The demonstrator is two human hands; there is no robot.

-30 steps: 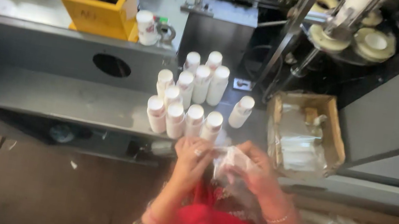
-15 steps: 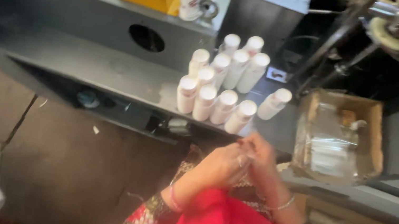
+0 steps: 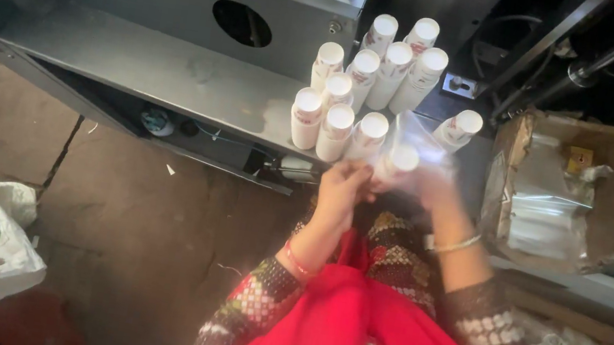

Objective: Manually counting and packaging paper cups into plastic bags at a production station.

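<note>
Fingers of the left hand [image 3: 343, 190] curl against a clear plastic bag [image 3: 419, 137], and the blurred right hand [image 3: 429, 188] grips the bag's other side; both hold it just off the counter [image 3: 175, 74] edge. Ten stacks of white paper cups [image 3: 360, 99] lean in a cluster on that grey metal counter, left of the bag; an eleventh stack [image 3: 457, 129] lies just right of it. Counter room left of the cluster is open. Far right sits one cardboard box [image 3: 567, 189] of crinkled clear bags.
</note>
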